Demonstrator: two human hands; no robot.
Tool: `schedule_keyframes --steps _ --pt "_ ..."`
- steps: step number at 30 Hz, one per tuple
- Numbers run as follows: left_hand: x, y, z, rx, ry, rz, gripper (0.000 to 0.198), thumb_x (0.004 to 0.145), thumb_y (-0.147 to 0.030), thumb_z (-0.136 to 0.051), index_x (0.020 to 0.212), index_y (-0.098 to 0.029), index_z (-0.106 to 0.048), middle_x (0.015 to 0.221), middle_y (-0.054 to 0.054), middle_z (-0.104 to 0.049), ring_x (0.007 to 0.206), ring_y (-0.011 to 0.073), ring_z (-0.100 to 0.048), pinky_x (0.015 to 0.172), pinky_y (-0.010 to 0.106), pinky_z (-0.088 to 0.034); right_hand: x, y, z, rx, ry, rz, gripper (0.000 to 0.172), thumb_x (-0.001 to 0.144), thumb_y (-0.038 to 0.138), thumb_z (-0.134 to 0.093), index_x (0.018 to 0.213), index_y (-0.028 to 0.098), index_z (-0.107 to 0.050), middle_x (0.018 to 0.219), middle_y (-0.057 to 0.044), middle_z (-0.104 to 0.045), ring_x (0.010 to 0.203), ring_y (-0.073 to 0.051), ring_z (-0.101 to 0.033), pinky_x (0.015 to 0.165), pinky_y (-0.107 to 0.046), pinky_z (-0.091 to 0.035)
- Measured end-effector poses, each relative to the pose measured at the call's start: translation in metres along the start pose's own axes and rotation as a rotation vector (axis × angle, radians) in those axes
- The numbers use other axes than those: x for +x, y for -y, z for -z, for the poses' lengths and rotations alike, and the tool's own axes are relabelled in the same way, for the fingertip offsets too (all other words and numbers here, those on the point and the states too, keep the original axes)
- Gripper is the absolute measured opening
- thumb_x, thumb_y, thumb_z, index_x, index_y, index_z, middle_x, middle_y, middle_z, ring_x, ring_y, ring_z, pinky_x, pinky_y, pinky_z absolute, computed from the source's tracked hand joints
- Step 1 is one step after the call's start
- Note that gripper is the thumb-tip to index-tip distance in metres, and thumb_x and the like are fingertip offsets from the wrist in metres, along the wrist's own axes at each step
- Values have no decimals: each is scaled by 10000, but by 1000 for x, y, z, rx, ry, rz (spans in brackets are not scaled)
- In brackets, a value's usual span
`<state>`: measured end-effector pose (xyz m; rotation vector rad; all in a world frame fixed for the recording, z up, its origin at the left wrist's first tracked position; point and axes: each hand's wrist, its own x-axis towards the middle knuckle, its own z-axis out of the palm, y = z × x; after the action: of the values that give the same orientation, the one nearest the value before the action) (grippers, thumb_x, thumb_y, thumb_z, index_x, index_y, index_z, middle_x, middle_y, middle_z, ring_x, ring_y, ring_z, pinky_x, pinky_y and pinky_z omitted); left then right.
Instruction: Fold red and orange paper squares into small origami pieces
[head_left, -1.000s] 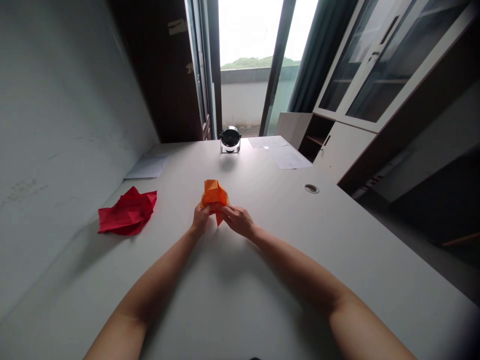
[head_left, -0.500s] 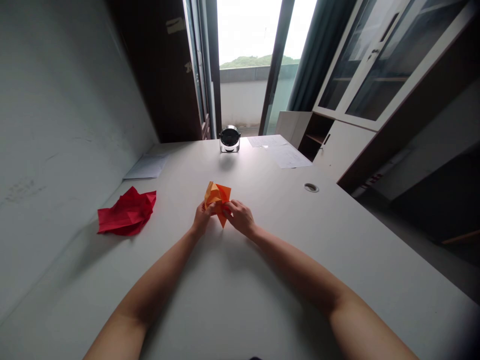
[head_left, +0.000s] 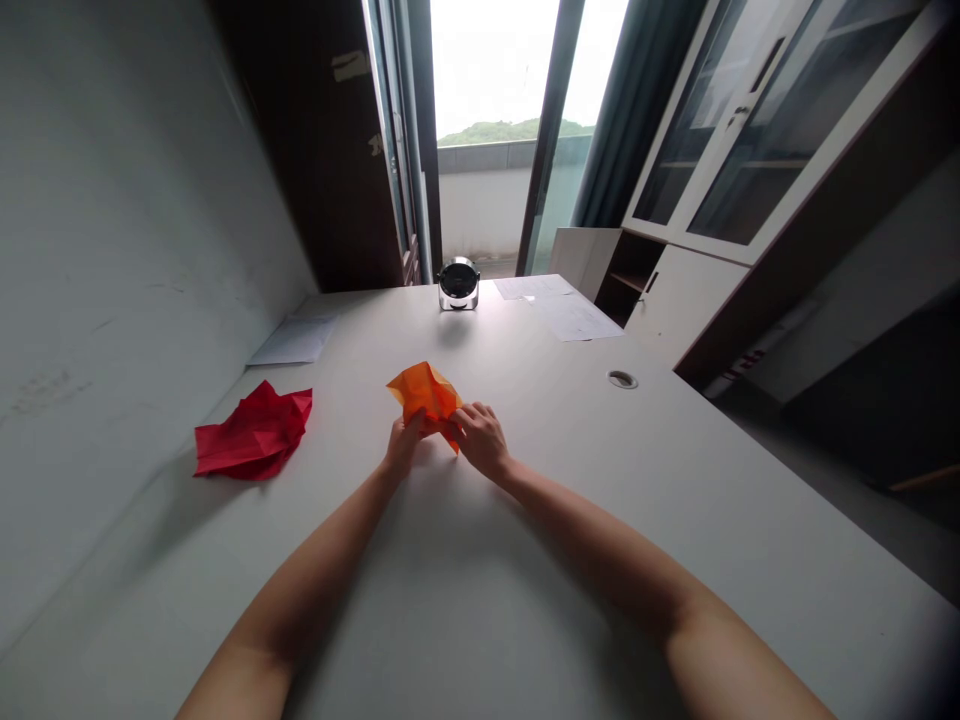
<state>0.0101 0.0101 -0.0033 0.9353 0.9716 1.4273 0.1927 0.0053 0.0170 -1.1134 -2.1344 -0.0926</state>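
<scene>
Both of my hands grip one sheet of orange paper (head_left: 426,392), which is creased and partly opened out above the white table. My left hand (head_left: 403,443) pinches its lower left side, thumb on top. On the lower right side, my right hand (head_left: 481,438) has its fingers closed on the paper's edge. A corner of the sheet points down between the hands. Farther left, a crumpled, creased sheet of red paper (head_left: 255,432) lies on the table, touched by neither hand.
A round black device on a metal stand (head_left: 458,284) is at the table's far edge. White papers (head_left: 574,315) lie at the back right, another white sheet (head_left: 294,340) by the left wall. A cable hole (head_left: 622,379) sits at the right; cabinets (head_left: 690,290) stand beyond.
The orange paper has spread wider, its upper part now fanning out to the left. Both hands keep their hold in nearly the same place. The red paper lies as before.
</scene>
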Motion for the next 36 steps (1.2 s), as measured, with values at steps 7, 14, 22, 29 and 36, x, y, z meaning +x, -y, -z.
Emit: schedule_keyframes --steps 7,14,22,29,36 --pt "2 2 1 21 -116 53 539 742 -581 -756 987 -105 -695 945 128 -735 854 234 -690 770 382 -551 1 2 8 28 -49 98 168 995 221 -515 890 206 -645 820 -52 -659 844 -205 -546 826 -331 -376" --pt "1 1 0 -27 -116 72 535 731 -580 -767 974 -109 -694 871 108 -732 769 207 -676 729 353 -537 0 4 4 17 -43 160 294 996 266 -524 1277 213 -594 972 -78 -686 873 -208 -598 837 -338 -413" --pt "2 -1 -1 -26 -92 94 554 726 -555 -787 1010 -90 -688 934 132 -731 798 224 -693 744 378 -560 -1 3 1 -50 -79 152 193 974 219 -543 1126 216 -662 1022 -88 -645 936 -215 -561 849 -343 -440" --pt "1 -6 -3 -78 -87 133 517 746 -508 -788 1033 -92 -678 968 139 -737 832 235 -704 776 393 -573 -1 6 7 -125 -149 274 126 962 177 -564 931 217 -680 1180 -96 -629 1133 -246 -497 929 -387 -421" --pt "7 -7 -3 -299 -204 159 310 799 -319 -754 1028 -129 -666 934 66 -740 795 163 -687 736 274 -551 0 11 7 17 -19 523 207 1015 172 -458 961 200 -656 1018 -65 -690 925 -173 -575 868 -332 -443"
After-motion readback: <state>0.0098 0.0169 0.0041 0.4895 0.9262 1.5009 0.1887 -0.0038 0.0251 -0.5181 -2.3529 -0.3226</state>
